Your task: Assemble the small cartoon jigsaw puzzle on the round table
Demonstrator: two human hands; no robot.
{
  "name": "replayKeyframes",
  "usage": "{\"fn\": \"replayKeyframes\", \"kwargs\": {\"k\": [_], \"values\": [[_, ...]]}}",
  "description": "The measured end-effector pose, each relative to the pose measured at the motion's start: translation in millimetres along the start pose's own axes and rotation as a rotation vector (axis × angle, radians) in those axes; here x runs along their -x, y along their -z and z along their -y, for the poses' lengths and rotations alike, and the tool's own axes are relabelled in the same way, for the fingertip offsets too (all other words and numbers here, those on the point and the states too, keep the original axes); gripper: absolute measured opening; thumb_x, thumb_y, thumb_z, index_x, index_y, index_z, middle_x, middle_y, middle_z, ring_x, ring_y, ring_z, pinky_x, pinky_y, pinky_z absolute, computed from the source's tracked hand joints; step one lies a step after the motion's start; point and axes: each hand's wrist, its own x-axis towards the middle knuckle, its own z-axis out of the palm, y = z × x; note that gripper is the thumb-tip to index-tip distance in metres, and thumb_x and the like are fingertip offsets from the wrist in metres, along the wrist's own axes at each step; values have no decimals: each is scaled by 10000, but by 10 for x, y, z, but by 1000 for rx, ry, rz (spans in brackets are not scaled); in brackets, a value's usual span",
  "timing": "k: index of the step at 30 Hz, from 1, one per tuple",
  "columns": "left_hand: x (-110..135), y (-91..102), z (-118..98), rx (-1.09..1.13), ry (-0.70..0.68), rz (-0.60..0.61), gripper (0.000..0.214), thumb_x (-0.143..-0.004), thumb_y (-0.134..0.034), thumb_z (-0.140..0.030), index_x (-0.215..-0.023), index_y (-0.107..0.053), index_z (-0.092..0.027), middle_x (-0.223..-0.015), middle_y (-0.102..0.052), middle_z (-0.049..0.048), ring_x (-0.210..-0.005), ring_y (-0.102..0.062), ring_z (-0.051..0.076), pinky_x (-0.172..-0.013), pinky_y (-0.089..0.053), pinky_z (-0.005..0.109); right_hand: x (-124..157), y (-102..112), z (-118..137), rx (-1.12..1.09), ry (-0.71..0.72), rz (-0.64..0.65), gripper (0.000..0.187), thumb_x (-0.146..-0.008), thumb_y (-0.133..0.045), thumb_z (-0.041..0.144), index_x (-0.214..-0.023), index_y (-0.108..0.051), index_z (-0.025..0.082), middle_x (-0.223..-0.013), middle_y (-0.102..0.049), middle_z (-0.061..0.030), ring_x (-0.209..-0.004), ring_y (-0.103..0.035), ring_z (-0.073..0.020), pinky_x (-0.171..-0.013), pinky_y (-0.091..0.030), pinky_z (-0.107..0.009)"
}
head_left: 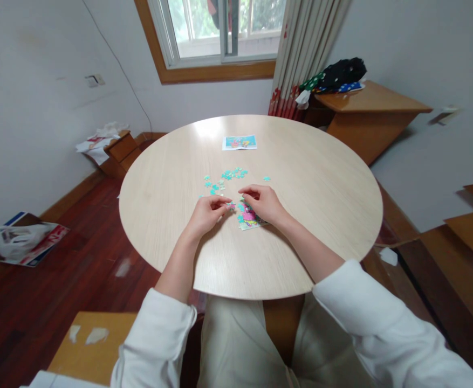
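Observation:
Both my hands rest on a round light-wood table point(321, 178). My left hand point(207, 214) pinches a small puzzle piece point(231, 205) at its fingertips. My right hand point(262, 203) lies curled over a partly assembled jigsaw point(249, 217) with pink and teal colours, its fingers touching the pieces; what it grips, if anything, is hidden. Several loose teal puzzle pieces point(228, 177) lie scattered just beyond my hands. A small picture card point(240, 142) lies farther back on the table.
A wooden desk point(368, 110) with dark clothing stands at the back right beside curtains point(307, 51). A low wooden box with papers point(112, 146) sits by the left wall. A plastic bag on a printed sheet point(20, 242) lies on the red floor.

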Motion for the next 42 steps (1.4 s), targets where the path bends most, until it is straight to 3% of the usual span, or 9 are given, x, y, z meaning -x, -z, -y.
{"fn": "replayKeyframes", "kwargs": {"k": [4, 11, 17, 26, 36, 42], "values": [[5, -12, -3, 31, -18, 22, 179, -655, -761, -277, -752, -695, -142, -697, -701, 46, -643, -628, 143, -622, -497, 277, 22, 0, 18, 60, 81, 124, 131, -797, -596, 166, -773, -724, 179, -828, -711, -58, -785, -641, -163, -758, -487, -303], [14, -44, 2, 33, -35, 48, 175, -668, -750, -271, -754, -665, -144, -654, -667, 21, -610, -598, 120, -592, -462, 252, 19, -6, -57, 116, 150, 179, 131, -808, -613, 220, -699, -676, 187, -847, -650, -41, -841, -614, -151, -826, -463, -300], [21, -50, 14, -48, -72, 50, 197, -631, -770, -222, -788, -675, -151, -678, -670, 20, -630, -599, 129, -615, -476, 262, -6, -7, -97, 229, 71, 140, 118, -797, -623, 237, -700, -672, 192, -969, -625, -55, -936, -595, -177, -916, -425, -362], [13, -44, 32, -191, -94, 33, 158, -676, -722, -297, -739, -693, -155, -668, -669, 22, -607, -549, 123, -593, -428, 258, 15, 16, -59, 300, 26, 144, 127, -787, -632, 285, -700, -688, 211, -1032, -624, -61, -1025, -552, -229, -968, -376, -453], [17, -51, 40, -195, -69, 67, 99, -690, -725, -231, -729, -687, -149, -688, -672, 23, -634, -565, 126, -628, -439, 269, -4, 26, -75, 282, 15, 30, 121, -789, -645, 286, -710, -710, 222, -973, -640, -54, -983, -567, -226, -929, -396, -438], [19, -49, 7, -247, -85, 108, 27, -705, -709, -168, -719, -690, -155, -700, -689, 24, -645, -584, 129, -647, -460, 272, -3, 40, -40, 305, -10, 30, 116, -791, -645, 271, -713, -711, 216, -968, -633, -63, -981, -570, -228, -928, -397, -433]]}}
